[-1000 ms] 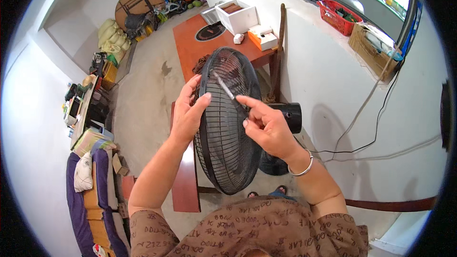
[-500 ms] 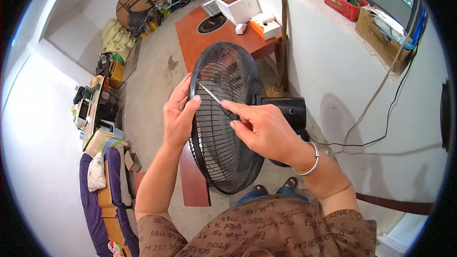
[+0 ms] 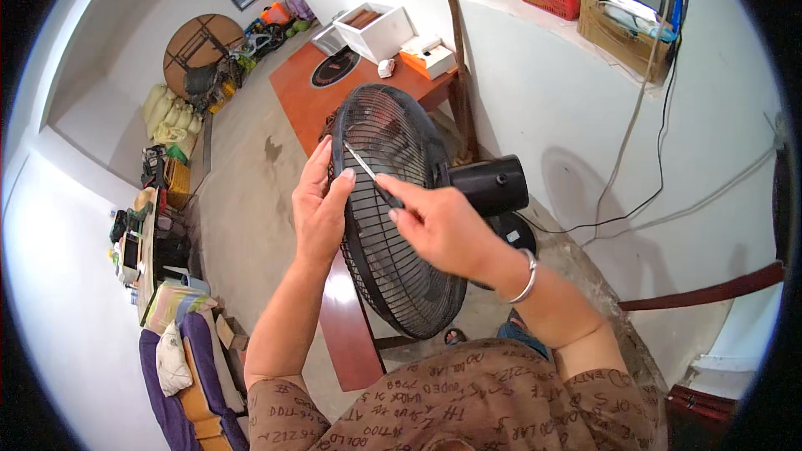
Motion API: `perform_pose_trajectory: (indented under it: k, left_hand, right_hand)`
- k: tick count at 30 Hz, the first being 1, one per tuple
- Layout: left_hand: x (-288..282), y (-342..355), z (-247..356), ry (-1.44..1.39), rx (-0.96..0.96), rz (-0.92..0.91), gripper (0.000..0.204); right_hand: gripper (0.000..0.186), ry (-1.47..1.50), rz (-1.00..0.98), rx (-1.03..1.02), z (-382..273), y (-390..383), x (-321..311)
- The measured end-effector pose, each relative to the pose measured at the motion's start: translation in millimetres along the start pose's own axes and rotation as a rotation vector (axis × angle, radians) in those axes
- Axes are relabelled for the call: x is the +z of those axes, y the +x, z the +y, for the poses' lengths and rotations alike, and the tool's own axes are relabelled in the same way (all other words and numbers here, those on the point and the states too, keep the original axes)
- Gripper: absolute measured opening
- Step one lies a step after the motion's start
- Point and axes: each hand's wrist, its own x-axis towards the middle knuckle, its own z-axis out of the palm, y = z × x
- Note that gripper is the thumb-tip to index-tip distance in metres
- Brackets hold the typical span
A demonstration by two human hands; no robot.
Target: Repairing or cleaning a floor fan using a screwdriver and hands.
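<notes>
A black electric fan (image 3: 401,259) stands in front of me, its round wire cage turned sideways and its motor housing on the right. My left hand (image 3: 322,205) grips the left rim of the cage, thumb on the near face and fingers behind. My right hand (image 3: 443,225) is closed round the dark handle of a screwdriver (image 3: 361,162). Its thin metal shaft points up and left, with the tip at the cage's rim above my left thumb. Whether the tip sits in a screw is too small to tell.
Behind the fan is a reddish-brown table (image 3: 292,83) bearing a white foam box (image 3: 376,33) and an orange-and-white box (image 3: 428,58). A wooden pole (image 3: 461,75) leans by the wall. A black cord (image 3: 618,221) runs right. A reddish-brown bench (image 3: 347,326) stands below the fan.
The view has shifted, so the room sits lower and further left. My right hand has moved slightly left and down with the screwdriver; my left hand keeps its hold on the rim.
</notes>
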Motion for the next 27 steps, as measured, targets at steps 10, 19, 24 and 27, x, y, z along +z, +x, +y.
perform_pose_trajectory:
  k: [10, 19, 24, 27]
  left_hand:
    - [-1.9, 3.0, -13.6, 0.078, 0.057, 0.026, 0.049]
    - [2.0, 2.9, -12.3, 0.2, 0.103, 0.059, 0.044]
    - [-0.5, 5.4, -6.4, 0.146, 0.095, 0.023, 0.042]
    - [-2.8, 10.6, -4.6, 0.032, -0.001, 0.009, 0.041]
  right_hand:
    - [0.04, 0.0, -0.06, 0.158, -27.4, 6.6, 11.5]
    - [0.045, -0.104, -0.008, 0.14, -33.2, -1.1, 33.5]
    - [0.048, -0.076, 0.035, 0.118, -29.5, -1.8, 43.5]
    - [0.048, -0.041, 0.017, 0.11, -26.1, -4.1, 42.2]
